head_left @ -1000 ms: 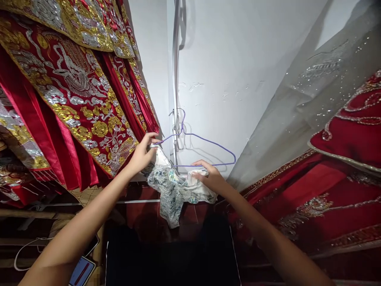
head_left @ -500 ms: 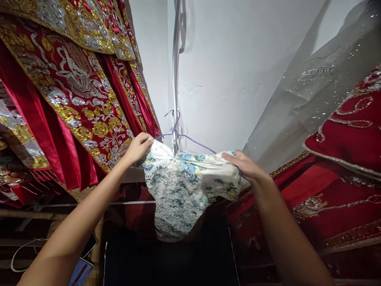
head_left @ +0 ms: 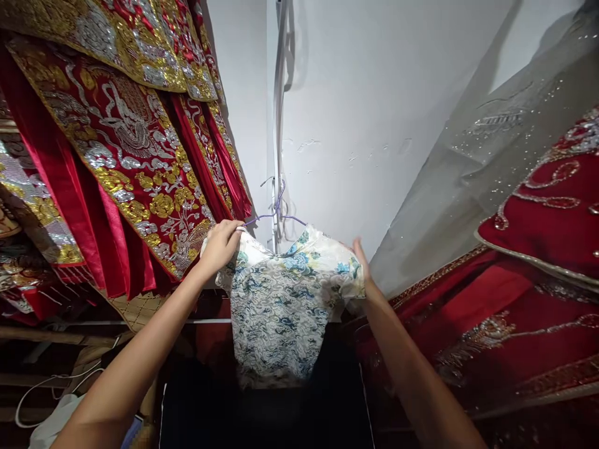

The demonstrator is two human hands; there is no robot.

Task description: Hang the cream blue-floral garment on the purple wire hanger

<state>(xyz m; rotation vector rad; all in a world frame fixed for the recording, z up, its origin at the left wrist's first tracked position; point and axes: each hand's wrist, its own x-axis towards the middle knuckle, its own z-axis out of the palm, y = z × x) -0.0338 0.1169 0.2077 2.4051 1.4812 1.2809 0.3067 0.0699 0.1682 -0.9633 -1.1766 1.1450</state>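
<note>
A short-sleeved floral blouse [head_left: 281, 312], white with blue and green patterning, hangs on a purple wire hanger [head_left: 294, 219]. The hanger's hook is up at a pale vertical rack post [head_left: 277, 125]. My left hand [head_left: 223, 243] is closed on the blouse's left shoulder, by that end of the hanger. At the opposite sleeve my right hand [head_left: 364, 265] is held upright with fingers extended, against the outer edge of the fabric. Part of those fingers is hidden behind the sleeve. The hanger's right arm disappears under the blouse's shoulder.
Red garments [head_left: 135, 143] with gold and silver embroidery hang at the left. On the right are a sheer glittery fabric [head_left: 477, 156] and a red beaded garment [head_left: 552, 218]. A white wall [head_left: 355, 93] stands behind. A white cable [head_left: 28, 399] lies at lower left.
The blouse's right shoulder has spread flatter over the hanger, and its front hangs straighter. My right hand has loosened its hold and moved inward to the sleeve edge. My left hand still grips its shoulder.
</note>
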